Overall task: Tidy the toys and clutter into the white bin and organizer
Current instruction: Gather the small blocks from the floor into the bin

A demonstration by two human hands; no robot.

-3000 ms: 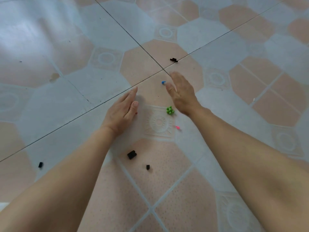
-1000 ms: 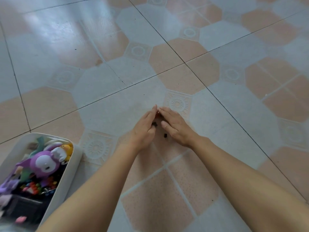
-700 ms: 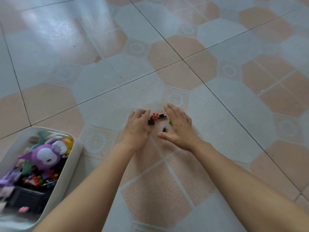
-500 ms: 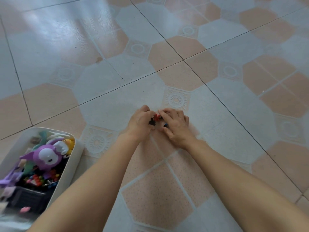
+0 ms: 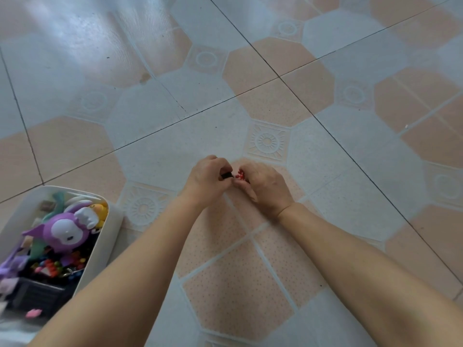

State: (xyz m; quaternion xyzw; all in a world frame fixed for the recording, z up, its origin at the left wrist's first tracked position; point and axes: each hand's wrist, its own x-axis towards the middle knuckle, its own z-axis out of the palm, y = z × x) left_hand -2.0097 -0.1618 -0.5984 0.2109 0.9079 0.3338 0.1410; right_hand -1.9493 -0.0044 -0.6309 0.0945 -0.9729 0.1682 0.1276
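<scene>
At the centre of the frame, a person's left hand (image 5: pixel 205 180) and right hand (image 5: pixel 263 185) meet low over the tiled floor (image 5: pixel 350 151), fingers curled. The left pinches a small black piece (image 5: pixel 226 175); the right closes around a cluster of small red pieces (image 5: pixel 241 174). At lower left stands the white bin (image 5: pixel 106 244), holding a purple round-eyed toy (image 5: pixel 65 231), a yellow toy (image 5: pixel 101 209) and assorted small colourful bits.

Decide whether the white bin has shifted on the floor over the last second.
No. The white bin sits with its far corner beside the same sun-patterned tile, just as before; only the camera has drifted slightly.
</scene>
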